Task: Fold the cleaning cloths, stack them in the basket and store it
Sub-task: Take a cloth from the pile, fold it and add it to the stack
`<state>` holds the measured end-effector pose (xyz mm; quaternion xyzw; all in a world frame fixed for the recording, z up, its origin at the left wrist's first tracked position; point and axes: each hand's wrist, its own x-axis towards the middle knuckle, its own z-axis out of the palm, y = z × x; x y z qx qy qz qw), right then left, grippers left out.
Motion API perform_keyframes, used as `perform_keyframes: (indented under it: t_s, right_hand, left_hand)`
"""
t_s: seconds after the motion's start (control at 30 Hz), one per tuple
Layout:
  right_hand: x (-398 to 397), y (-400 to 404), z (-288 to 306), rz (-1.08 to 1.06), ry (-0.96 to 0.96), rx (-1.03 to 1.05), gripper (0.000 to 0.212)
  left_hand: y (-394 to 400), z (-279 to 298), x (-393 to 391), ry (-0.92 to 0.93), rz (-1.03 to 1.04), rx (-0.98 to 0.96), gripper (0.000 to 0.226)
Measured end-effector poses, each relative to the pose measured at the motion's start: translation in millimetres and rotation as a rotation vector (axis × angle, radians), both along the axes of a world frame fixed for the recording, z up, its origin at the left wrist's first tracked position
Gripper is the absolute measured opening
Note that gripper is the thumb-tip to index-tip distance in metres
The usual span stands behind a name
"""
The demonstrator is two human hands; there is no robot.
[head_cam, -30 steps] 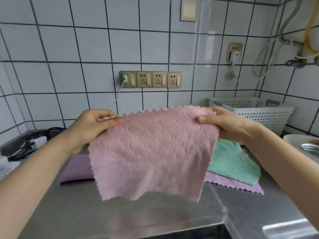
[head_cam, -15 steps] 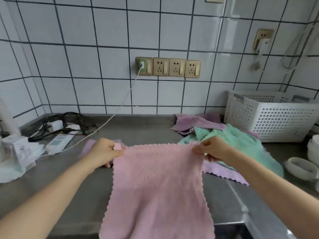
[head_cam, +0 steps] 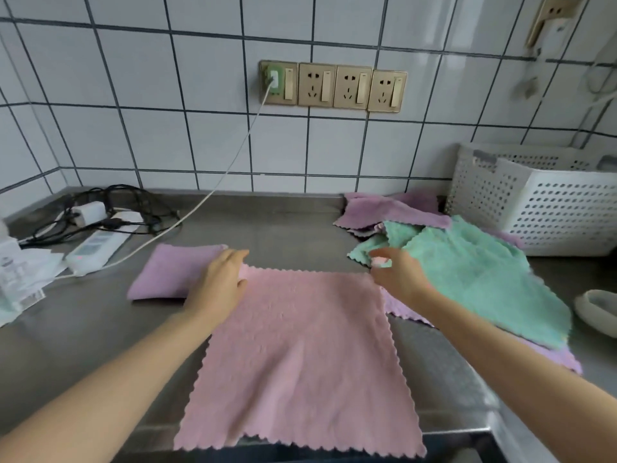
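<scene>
A pink cloth (head_cam: 300, 345) lies spread flat on the steel counter, its near edge hanging slightly over the front. My left hand (head_cam: 217, 282) grips its far left corner with the thumb on top. My right hand (head_cam: 397, 275) pinches the far right corner. A folded purple cloth (head_cam: 170, 272) sits just left of my left hand. To the right, a green cloth (head_cam: 474, 272) lies unfolded over a purple cloth (head_cam: 561, 357), and more purple cloths (head_cam: 384, 210) are heaped behind. The white perforated basket (head_cam: 551, 215) stands at the back right against the wall.
A power strip (head_cam: 95, 245) with tangled black cables lies at the back left. A white charger cable (head_cam: 207, 198) runs up to the wall sockets. White packaging (head_cam: 20, 275) sits at the far left, a pale bowl (head_cam: 597, 312) at the right edge.
The pink cloth was held up in the air and now lies flat on the counter. Both hands moved down and forward with its top corners.
</scene>
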<state>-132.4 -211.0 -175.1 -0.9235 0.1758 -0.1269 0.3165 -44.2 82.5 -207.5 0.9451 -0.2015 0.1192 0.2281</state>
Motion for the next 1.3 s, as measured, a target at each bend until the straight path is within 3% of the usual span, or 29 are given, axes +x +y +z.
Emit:
perform_keyframes:
  t_s: [0.1, 0.23, 0.37, 0.53, 0.63, 0.83, 0.93, 1.07, 1.1, 1.17, 1.23, 1.3]
  right_hand:
    - [-34.9, 15.1, 0.0, 0.209, -0.038, -0.129, 0.030]
    - [-88.1, 37.0, -11.5, 0.577, -0.003, -0.371, 0.027]
    - [-130.1, 59.8, -19.3, 0.729, -0.025, -0.421, 0.022]
    - [-161.2, 69.9, -36.0, 0.802, 0.024, -0.630, 0.072]
    - [-168.5, 61.9, -40.1, 0.816, 0.022, -0.720, 0.072]
    - [-178.1, 41.9, -21.3, 0.777, 0.077, -0.498, 0.043]
    - [-180.4, 24.3, -20.5, 0.733, 0.094, -0.467, 0.038]
    - [-185.9, 11.6, -21.5, 0.713, 0.025, -0.355, 0.023]
    - [-188.2, 10.1, -19.6, 0.690, 0.028, -0.321, 0.022]
    - [-194.4, 8.0, -10.3, 0.619, 0.041, -0.301, 0.024]
    - [-198.9, 8.0, 3.0, 0.596, 0.038, -0.275, 0.033]
    - [-198.0, 8.7, 17.1, 0.577, 0.040, -0.088, 0.040]
  left_hand:
    - [6.7, -3.7, -39.8, 0.003, -0.336, -0.029, 0.040]
    - [20.9, -12.3, -90.6, 0.250, -0.590, 0.061, 0.045]
    - [36.0, -14.7, -118.9, 0.304, -0.643, 0.217, 0.057]
    - [49.6, -15.9, -137.6, 0.208, -0.650, 0.426, 0.077]
    - [54.7, -18.0, -144.0, 0.165, -0.631, 0.467, 0.083]
    - [70.1, -18.1, -142.1, 0.221, -0.657, 0.275, 0.064]
    - [82.2, -17.1, -144.3, 0.244, -0.620, 0.174, 0.062]
    - [100.2, -15.3, -149.4, 0.226, -0.570, 0.074, 0.041]
    - [105.3, -13.4, -149.6, 0.230, -0.541, 0.052, 0.042]
    - [110.7, -2.4, -153.7, 0.278, -0.453, -0.032, 0.017]
    - [110.1, 16.1, -161.5, 0.343, -0.426, -0.168, 0.028]
    - [103.7, 30.6, -161.5, 0.387, -0.421, -0.307, 0.023]
